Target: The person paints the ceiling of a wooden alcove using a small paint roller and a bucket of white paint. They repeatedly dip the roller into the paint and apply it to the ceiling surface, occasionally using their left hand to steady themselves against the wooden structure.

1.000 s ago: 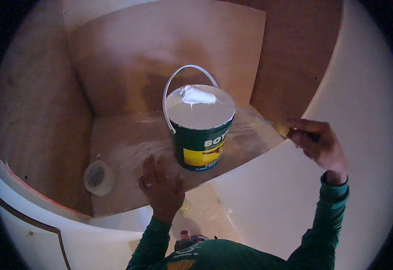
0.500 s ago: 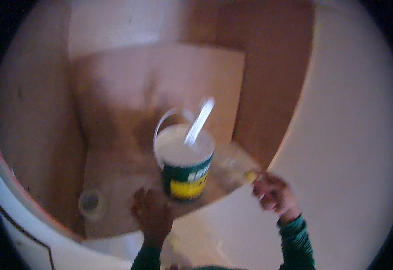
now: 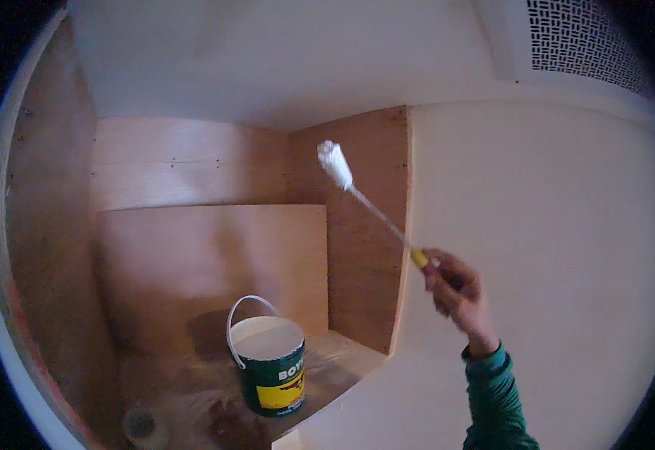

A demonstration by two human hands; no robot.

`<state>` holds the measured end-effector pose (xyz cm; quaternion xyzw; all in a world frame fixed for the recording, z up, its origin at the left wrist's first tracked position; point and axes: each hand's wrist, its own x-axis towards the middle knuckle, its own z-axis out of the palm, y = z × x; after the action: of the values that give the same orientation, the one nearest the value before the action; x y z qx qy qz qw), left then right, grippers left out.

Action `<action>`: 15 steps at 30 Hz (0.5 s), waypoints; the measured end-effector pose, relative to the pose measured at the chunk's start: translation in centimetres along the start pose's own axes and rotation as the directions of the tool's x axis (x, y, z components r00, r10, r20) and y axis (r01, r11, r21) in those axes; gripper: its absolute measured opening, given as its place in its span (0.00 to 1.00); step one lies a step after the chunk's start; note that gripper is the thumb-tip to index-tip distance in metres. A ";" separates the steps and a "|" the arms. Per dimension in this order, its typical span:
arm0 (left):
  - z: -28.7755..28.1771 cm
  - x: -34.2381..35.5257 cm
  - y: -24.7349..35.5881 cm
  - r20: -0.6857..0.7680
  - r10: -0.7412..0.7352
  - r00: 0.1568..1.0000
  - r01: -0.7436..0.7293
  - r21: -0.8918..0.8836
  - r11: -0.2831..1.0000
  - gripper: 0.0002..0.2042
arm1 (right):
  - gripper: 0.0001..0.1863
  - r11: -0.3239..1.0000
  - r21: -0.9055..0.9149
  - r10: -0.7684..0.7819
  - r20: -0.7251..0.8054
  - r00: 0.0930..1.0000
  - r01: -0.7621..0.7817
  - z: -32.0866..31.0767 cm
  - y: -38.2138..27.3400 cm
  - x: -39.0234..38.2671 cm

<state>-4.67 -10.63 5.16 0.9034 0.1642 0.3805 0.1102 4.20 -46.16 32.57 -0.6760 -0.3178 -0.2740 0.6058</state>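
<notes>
White coats the head of a small paint roller (image 3: 335, 163), which is held up in the air, well apart from the bucket (image 3: 249, 381) and above it to the right. A thin rod (image 3: 381, 215) runs from the roller head down to the right and ends in a yellow grip (image 3: 419, 258). The right hand (image 3: 456, 291) holds that grip, its fingers (image 3: 437, 279) curled closely around the handle. A green sleeve (image 3: 496, 397) covers the forearm below the wrist.

The bucket stands upright on a wooden shelf (image 3: 335, 361), near its front edge. It is dark green with a yellow panel on its side, and pale paint (image 3: 267, 339) fills it close to the rim. Its white bail (image 3: 248, 298) arches up over the back of the rim.

Low in the view, just left of the bucket, the left hand (image 3: 231, 424) shows as a dim, blurred shape over the shelf; whether its fingers are spread or hold anything, I cannot tell. Farther left lies a pale round roll (image 3: 160, 430) with a dark centre.

Behind the bucket, a wooden panel (image 3: 143, 255) stands upright. Bare wooden sides enclose the space, a pale wall (image 3: 545, 255) extends to the right, and a patterned grille (image 3: 586, 45) sits at the upper right.
</notes>
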 end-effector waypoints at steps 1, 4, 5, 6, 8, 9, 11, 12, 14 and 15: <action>-0.2 -0.1 0.0 -0.011 -0.001 1.000 0.001 0.003 1.000 0.30 | 0.20 0.996 -0.063 -0.069 -0.016 0.997 0.068 -0.7 -1.6 0.9; -0.2 -0.1 0.3 -0.055 0.001 0.998 0.001 0.031 1.000 0.30 | 0.20 0.949 -0.248 -0.219 -0.076 0.973 0.194 -2.9 -6.2 2.8; -0.1 -0.1 0.4 -0.074 0.007 0.997 -0.003 0.051 0.999 0.31 | 0.19 0.926 -0.309 -0.258 -0.096 0.961 0.218 -3.7 -7.5 3.3; 0.1 -0.5 0.4 -0.095 0.000 0.995 0.007 0.079 0.997 0.31 | 0.20 0.906 -0.343 -0.301 -0.108 0.947 0.249 -4.5 -8.4 4.0; 1.0 -0.8 -0.7 -0.064 0.174 0.983 -0.070 0.740 0.669 0.32 | 0.20 0.849 -0.435 -0.393 -0.138 0.909 0.301 -6.4 -10.7 4.5; 1.2 -0.9 -1.0 -0.009 0.239 0.971 -0.076 0.937 0.342 0.32 | 0.20 0.844 -0.449 -0.399 -0.157 0.904 0.294 -6.9 -11.9 4.5; -0.5 -0.8 0.4 -0.025 0.245 0.969 -0.032 0.973 0.227 0.32 | 0.21 0.835 -0.477 -0.404 -0.191 0.894 0.276 -7.6 -14.5 4.1; -1.2 -0.9 0.8 -0.035 0.245 0.969 -0.005 0.987 0.161 0.32 | 0.21 0.829 -0.481 -0.418 -0.195 0.887 0.285 -8.1 -15.4 4.1; -0.5 -0.9 0.4 -0.178 0.217 0.960 -0.029 0.707 0.706 0.31 | 0.21 0.819 -0.488 -0.444 -0.202 0.873 0.303 -9.1 -16.6 4.3; -0.3 -0.8 0.2 -0.239 0.177 0.955 -0.052 0.451 0.891 0.30 | 0.21 0.805 -0.512 -0.452 -0.201 0.869 0.300 -9.8 -17.3 4.1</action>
<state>-5.32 -11.10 4.92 0.8517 0.2055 0.4603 -0.1431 -6.19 -54.37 47.97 -0.6710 -0.2718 -0.5613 0.4010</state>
